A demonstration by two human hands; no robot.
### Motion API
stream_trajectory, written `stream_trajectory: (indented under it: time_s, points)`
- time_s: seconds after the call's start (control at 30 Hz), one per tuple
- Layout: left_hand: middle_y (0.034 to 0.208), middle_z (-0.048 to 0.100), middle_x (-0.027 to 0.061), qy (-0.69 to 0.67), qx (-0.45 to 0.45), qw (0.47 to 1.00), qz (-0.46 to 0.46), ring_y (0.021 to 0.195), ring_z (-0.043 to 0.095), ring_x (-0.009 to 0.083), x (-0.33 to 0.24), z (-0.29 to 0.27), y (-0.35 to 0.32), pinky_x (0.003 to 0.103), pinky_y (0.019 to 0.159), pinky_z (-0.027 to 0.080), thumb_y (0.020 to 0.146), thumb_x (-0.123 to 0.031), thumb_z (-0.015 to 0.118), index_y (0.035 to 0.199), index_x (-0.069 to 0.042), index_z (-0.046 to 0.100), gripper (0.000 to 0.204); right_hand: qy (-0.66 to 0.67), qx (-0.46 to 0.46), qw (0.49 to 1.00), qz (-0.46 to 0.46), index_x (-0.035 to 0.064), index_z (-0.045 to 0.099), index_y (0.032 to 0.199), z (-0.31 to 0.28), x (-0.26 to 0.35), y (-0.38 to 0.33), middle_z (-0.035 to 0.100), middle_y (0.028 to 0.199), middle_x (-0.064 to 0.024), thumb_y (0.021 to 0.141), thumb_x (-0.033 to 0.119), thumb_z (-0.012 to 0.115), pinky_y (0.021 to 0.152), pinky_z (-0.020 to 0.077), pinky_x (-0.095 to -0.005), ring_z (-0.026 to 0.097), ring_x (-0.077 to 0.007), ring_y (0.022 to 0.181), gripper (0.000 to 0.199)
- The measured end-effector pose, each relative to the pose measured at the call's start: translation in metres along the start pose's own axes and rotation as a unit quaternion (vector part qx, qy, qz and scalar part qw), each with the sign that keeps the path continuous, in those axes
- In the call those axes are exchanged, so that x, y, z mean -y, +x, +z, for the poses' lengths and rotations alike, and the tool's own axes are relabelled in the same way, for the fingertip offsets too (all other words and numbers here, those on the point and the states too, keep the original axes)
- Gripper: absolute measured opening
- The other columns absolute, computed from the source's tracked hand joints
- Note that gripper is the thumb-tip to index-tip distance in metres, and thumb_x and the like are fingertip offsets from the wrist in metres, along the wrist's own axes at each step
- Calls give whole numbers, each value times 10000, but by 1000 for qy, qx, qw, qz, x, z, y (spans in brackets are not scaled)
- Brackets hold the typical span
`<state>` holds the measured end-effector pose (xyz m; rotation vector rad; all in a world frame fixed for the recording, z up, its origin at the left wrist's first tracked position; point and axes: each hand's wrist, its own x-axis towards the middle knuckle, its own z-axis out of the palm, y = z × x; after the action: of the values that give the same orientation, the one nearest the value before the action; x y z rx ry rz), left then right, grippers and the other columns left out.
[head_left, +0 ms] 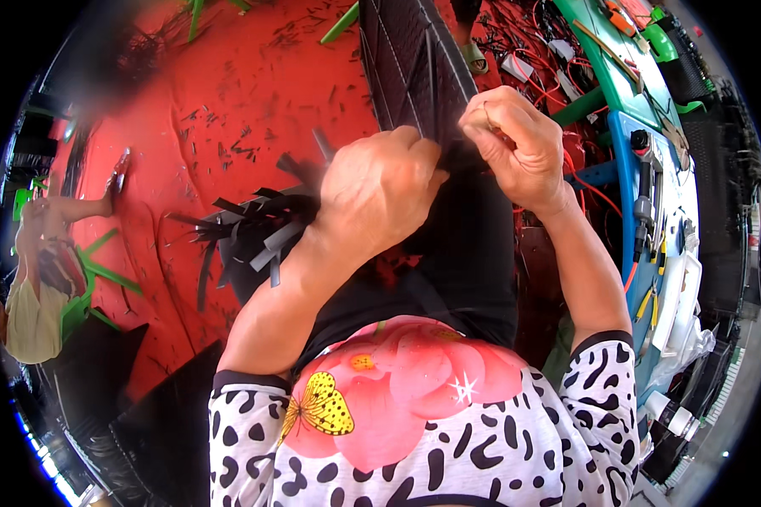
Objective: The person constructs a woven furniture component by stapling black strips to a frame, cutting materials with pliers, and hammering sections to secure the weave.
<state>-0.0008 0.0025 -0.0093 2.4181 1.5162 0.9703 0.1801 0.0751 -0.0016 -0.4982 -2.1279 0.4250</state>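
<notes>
A long black woven panel runs away from my lap, its near end between my hands. My left hand is closed in a fist over the panel's near left edge; what lies in its fingers is hidden. At the panel's near right edge, my right hand is pinched closed, thumb against fingers, and its content is too small to make out. A thin black strip stretches along the panel toward the gap between the hands. Loose black strips lie bunched over my left thigh, beside my left forearm.
Black scraps litter the red floor. At right, a blue table holds tools, including yellow-handled pliers, and a white tray. Orange-red cords tangle near it. Another person sits at left near green stool legs.
</notes>
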Motion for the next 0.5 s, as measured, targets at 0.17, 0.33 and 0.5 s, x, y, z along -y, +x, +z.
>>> stream_trajectory:
  time_s: [0.17, 0.33, 0.5]
  points:
    - [712, 543, 105, -11, 19, 999, -26, 661, 579, 328, 0, 2, 1, 417, 566, 464, 744, -154, 701, 774, -28, 600, 164, 64, 35, 994, 75, 43, 605, 819, 2, 11, -9, 597, 814, -83, 722, -15, 700, 737, 460, -352, 604, -265, 761, 148]
    - [702, 550, 106, -11, -12, 1000, -15, 654, 583, 322, 1, 2, -1, 407, 561, 468, 728, -144, 709, 799, -28, 616, 164, 7, 67, 997, -29, 50, 613, 814, 11, 7, -7, 604, 783, -43, 655, 48, 752, 731, 420, -326, 603, -227, 765, 210]
    - [685, 550, 92, -8, -13, 1000, -13, 647, 590, 303, -2, 2, -1, 392, 551, 471, 701, -190, 739, 800, -38, 615, 220, -4, 33, 999, -24, 54, 613, 796, 12, 5, -10, 599, 751, -51, 688, 32, 726, 713, 423, -336, 582, -241, 710, 158]
